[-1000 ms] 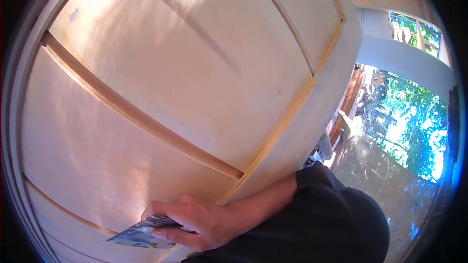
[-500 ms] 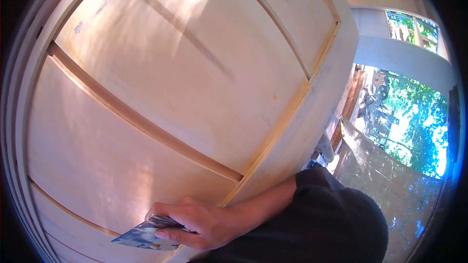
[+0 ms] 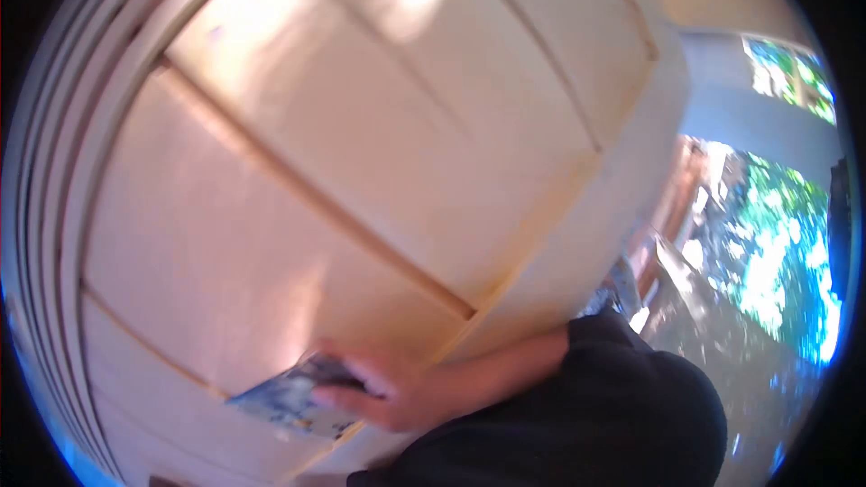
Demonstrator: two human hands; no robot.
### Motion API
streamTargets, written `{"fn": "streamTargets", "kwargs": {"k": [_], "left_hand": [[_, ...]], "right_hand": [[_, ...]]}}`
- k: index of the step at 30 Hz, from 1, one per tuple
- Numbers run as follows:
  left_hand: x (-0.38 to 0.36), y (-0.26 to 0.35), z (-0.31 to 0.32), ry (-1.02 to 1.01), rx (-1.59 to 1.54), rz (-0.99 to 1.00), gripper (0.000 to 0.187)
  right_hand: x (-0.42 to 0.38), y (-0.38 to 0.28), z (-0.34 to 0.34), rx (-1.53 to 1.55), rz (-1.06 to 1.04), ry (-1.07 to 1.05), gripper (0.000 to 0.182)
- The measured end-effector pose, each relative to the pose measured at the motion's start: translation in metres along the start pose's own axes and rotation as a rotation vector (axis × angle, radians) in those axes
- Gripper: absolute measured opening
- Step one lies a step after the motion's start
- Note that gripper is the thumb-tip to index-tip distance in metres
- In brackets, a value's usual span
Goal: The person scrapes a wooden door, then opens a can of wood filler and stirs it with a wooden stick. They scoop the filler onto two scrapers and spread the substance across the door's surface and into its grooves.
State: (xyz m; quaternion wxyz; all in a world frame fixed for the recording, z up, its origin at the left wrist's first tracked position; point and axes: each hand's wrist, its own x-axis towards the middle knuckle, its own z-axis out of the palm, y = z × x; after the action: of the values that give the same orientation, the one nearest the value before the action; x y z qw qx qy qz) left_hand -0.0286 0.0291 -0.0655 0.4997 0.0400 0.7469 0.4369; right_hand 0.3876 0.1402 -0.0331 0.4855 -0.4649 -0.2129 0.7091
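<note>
My right hand point(image 3: 383, 388) reaches in from the lower right, its bare forearm coming out of a dark sleeve point(image 3: 577, 406). Thumb below and fingers above, it is closed on a thin, flat blue-grey sheet point(image 3: 284, 401) mottled with pale and dark patches. One pointed corner of the sheet sticks out to the left, overlapping a narrow groove in the large pale wooden panel point(image 3: 207, 243). Motion blurs the fingers, and the kind of sheet I cannot tell. My left hand is out of view.
Brown recessed strips point(image 3: 334, 225) cross the panel, and a yellowish seam point(image 3: 541, 234) runs along its right side. Stacked pale mouldings point(image 3: 68, 216) curve down the left edge. Beyond the panel, a grey sheet-like surface point(image 3: 722, 379) lies below sunlit foliage point(image 3: 785, 225).
The view has shifted, so the panel sits farther right. My right hand, still holding the sheet, appears slightly higher and to the right, and is now blurred.
</note>
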Motion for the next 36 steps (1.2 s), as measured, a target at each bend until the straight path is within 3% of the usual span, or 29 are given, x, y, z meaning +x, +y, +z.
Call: {"fn": "streamTargets", "kwargs": {"k": [2, 3, 4, 5, 7, 9, 12, 16, 17, 20, 23, 25, 28, 31, 36], "left_hand": [[-0.035, 0.007, -0.031, 0.012, -0.073, -0.004, 0.052], [-0.056, 0.008, -0.036, 0.012, -0.113, -0.002, 0.052], [-0.074, 0.006, -0.044, 0.0, -0.15, 0.013, 0.052], [-0.082, 0.006, -0.025, -0.072, -0.101, 0.099, 0.051], [-0.085, 0.001, -0.01, -0.057, -0.17, 0.128, 0.056], [-0.089, 0.003, 0.008, -0.072, -0.246, 0.196, 0.05], [-0.081, 0.002, 0.011, -0.192, -0.324, 0.255, 0.042], [-0.078, -0.002, 0.002, -0.377, -0.504, 0.255, 0.039], [-0.082, -0.003, 0.005, -0.3, -0.513, 0.265, 0.039], [-0.081, -0.002, 0.0, -0.415, -0.589, 0.262, 0.038], [-0.079, -0.001, -0.001, -0.438, -0.59, 0.237, 0.04], [-0.078, 0.0, 0.0, -0.426, -0.582, 0.227, 0.042], [-0.076, 0.002, -0.005, -0.439, -0.577, 0.179, 0.043], [-0.067, -0.001, -0.011, -0.609, -0.545, 0.233, 0.034], [-0.064, -0.003, -0.016, -0.677, -0.611, 0.217, 0.026]], "right_hand": [[-0.006, 0.001, 0.002, -0.041, 0.092, 0.028, 0.03], [-0.008, -0.011, -0.009, -0.213, 0.189, -0.009, 0.029], [-0.011, -0.001, -0.006, 0.086, 0.148, 0.083, 0.03], [-0.014, 0.0, -0.011, 0.135, 0.09, 0.124, 0.029], [-0.017, 0.007, -0.021, 0.012, -0.142, 0.175, 0.037], [-0.013, 0.004, -0.023, 0.073, -0.201, 0.165, 0.039], [-0.006, 0.01, -0.029, 0.094, -0.177, 0.179, 0.039], [-0.016, 0.025, -0.041, -0.137, -0.218, 0.368, 0.042], [-0.019, 0.024, -0.043, -0.173, -0.218, 0.394, 0.044], [-0.01, 0.005, -0.02, -0.142, -0.14, 0.43, 0.05], [-0.009, 0.007, -0.023, -0.062, -0.117, 0.505, 0.051], [-0.013, 0.01, -0.026, -0.216, -0.157, 0.489, 0.051], [-0.009, 0.008, -0.022, -0.085, -0.113, 0.537, 0.052], [-0.011, 0.01, -0.028, -0.116, -0.123, 0.562, 0.053], [-0.013, 0.009, -0.029, -0.148, -0.131, 0.621, 0.055]]}}
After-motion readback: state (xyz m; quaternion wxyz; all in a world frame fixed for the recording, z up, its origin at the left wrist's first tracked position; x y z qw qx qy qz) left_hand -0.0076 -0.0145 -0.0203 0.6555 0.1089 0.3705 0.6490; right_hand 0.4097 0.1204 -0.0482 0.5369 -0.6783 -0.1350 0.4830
